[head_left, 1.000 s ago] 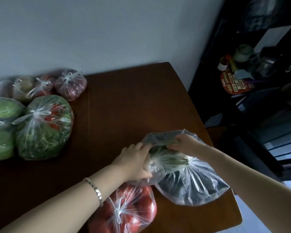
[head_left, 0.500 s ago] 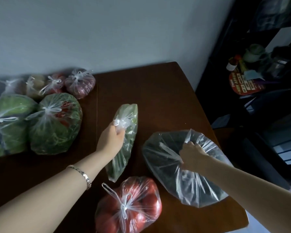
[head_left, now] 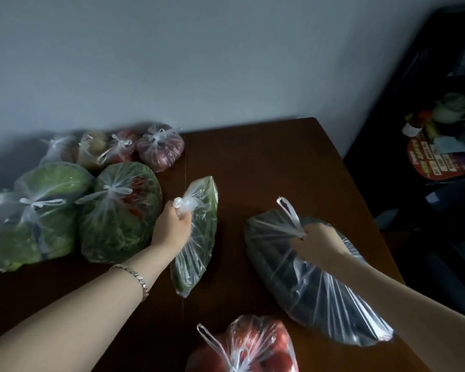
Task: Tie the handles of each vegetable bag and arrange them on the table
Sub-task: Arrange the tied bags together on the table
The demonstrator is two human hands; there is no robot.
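Note:
My left hand [head_left: 172,228] grips the knotted top of a slim clear bag of green vegetables [head_left: 199,237], which lies lengthwise on the brown table [head_left: 266,162] just right of the tied bags. My right hand [head_left: 317,241] holds the gathered handles of a large clear bag of dark vegetables [head_left: 306,285] lying near the table's right edge; one handle loop sticks up above my fist. A tied bag of tomatoes [head_left: 255,347] sits at the near edge between my arms.
Several tied bags stand at the back left against the wall: two big green ones [head_left: 118,210] [head_left: 38,224] and small ones, including a reddish one [head_left: 160,149]. A dark shelf with bottles [head_left: 440,130] stands right of the table.
My left hand has carried the slim green bag left, away from the dark bag, and set it down beside the tied bags. My right hand gathered the dark bag's handles into a fist.

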